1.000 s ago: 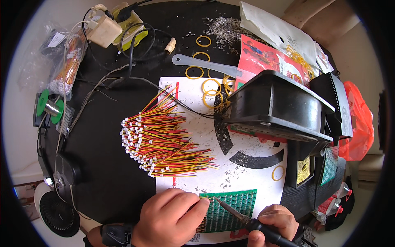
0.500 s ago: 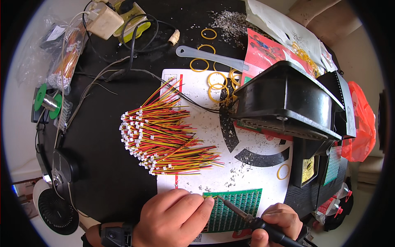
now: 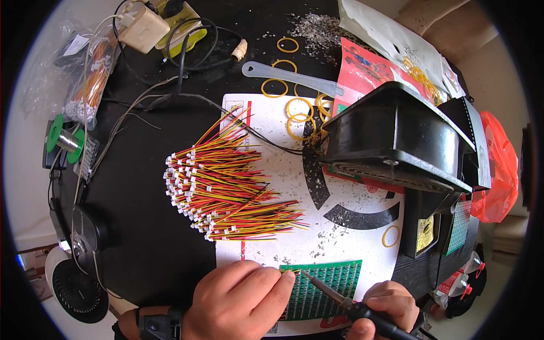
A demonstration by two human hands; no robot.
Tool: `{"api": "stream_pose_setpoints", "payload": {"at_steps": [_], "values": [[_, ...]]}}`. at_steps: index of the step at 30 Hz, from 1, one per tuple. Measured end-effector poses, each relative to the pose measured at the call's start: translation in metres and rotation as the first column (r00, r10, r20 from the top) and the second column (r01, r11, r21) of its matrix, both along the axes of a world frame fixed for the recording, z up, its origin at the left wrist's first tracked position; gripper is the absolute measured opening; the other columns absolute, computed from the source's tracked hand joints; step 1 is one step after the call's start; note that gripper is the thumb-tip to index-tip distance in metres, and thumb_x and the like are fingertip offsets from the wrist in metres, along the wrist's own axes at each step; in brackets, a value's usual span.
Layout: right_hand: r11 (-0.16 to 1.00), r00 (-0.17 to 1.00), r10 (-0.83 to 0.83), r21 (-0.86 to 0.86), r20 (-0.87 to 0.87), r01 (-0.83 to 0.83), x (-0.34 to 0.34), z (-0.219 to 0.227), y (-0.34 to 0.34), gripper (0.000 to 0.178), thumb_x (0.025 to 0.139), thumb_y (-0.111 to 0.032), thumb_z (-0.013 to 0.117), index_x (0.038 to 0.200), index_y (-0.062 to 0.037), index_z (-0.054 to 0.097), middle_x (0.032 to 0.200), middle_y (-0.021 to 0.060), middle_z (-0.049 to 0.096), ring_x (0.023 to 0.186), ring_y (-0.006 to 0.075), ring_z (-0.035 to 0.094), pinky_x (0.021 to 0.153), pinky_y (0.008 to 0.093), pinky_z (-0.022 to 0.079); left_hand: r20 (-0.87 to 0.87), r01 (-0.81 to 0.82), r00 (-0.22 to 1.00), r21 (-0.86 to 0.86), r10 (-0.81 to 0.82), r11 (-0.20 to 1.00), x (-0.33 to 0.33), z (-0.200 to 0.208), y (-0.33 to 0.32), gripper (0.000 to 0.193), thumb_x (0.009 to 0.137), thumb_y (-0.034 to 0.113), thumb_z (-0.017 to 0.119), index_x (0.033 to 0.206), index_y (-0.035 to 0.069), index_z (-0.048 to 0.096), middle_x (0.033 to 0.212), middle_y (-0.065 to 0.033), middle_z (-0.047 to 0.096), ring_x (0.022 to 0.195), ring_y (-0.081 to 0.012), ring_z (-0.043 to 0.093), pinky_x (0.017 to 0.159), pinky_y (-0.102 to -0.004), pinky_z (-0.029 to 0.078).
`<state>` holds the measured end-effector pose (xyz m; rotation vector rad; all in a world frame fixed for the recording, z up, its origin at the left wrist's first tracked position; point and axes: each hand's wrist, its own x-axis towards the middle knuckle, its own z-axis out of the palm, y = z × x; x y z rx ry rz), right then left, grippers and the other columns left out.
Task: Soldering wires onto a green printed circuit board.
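My right hand (image 3: pixel 391 309) is wrapped round the black handle of a soldering iron (image 3: pixel 328 292). Its thin tip reaches the upper left part of a green circuit board (image 3: pixel 328 289) full of small repeated cells. At that same edge my left hand (image 3: pixel 241 297) is closed in a pinch, with a bit of thin yellow wire (image 3: pixel 290 271) showing past the fingertips. Whatever else lies under those fingers is hidden. Beyond the hands is a fanned pile of red, yellow and black wires (image 3: pixel 238 181) with white connectors (image 3: pixel 184 181).
A black fan-like box (image 3: pixel 396 141) stands at right, beside a holder with golden wire wool (image 3: pixel 424 233). Solder spool (image 3: pixel 68 140), cables and bagged wires (image 3: pixel 90 90) lie at left. Rubber bands (image 3: pixel 300 126) and metal clippings (image 3: pixel 323 34) are scattered farther off.
The right hand and soldering iron have shifted very slightly to the right. The left hand keeps its pinch in the same place.
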<state>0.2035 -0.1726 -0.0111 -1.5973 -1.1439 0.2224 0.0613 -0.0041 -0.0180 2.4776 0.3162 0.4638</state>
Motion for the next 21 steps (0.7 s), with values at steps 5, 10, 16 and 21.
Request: {"api": "stream_pose_setpoints", "payload": {"at_steps": [5,10,16,21], "values": [[0.999,0.999,-0.039,-0.017,-0.026,0.039,-0.001,0.002,0.000,0.028,0.091,-0.014,0.070,0.097,0.0063,0.052,0.059,0.0076,0.050,0.046,0.0146,0.046,0.045,0.0282,0.037,0.060,0.026,0.998,0.035,-0.028,0.999,0.000,-0.015,0.002,0.020,0.067,-0.002,0.071,0.087,-0.001,0.074,0.081,-0.0074,0.065,0.064,-0.0228,0.060,0.056,-0.0327,0.051],[1.000,0.999,-0.024,-0.008,-0.026,0.024,-0.001,0.003,0.000,0.028,0.091,-0.014,0.070,0.097,0.0067,0.052,0.059,0.0084,0.050,0.046,0.0146,0.047,0.045,0.0284,0.037,0.022,-0.034,0.999,0.015,0.034,0.999,0.000,0.006,-0.003,0.013,0.079,-0.002,0.068,0.092,-0.004,0.070,0.085,-0.0128,0.064,0.078,-0.0298,0.064,0.068,-0.0364,0.055],[1.000,1.000,0.014,-0.028,0.004,-0.014,0.003,0.002,-0.005,0.027,0.091,-0.012,0.070,0.097,0.0075,0.052,0.059,0.0080,0.051,0.046,0.0150,0.048,0.045,0.0285,0.038,0.098,-0.032,0.995,0.040,0.028,0.999,0.002,-0.001,-0.009,0.012,0.078,-0.003,0.070,0.090,-0.004,0.070,0.083,-0.0116,0.062,0.075,-0.0284,0.063,0.066,-0.0357,0.054],[0.999,0.999,0.035,-0.040,-0.013,-0.035,0.001,0.005,0.002,0.026,0.090,-0.011,0.071,0.095,0.0070,0.053,0.059,0.0078,0.052,0.046,0.0154,0.049,0.044,0.0278,0.038,0.072,-0.028,0.997,0.101,0.021,0.994,-0.003,0.002,-0.006,0.010,0.079,-0.002,0.068,0.089,-0.003,0.070,0.081,-0.0109,0.061,0.075,-0.0274,0.063,0.065,-0.0349,0.054]]}}
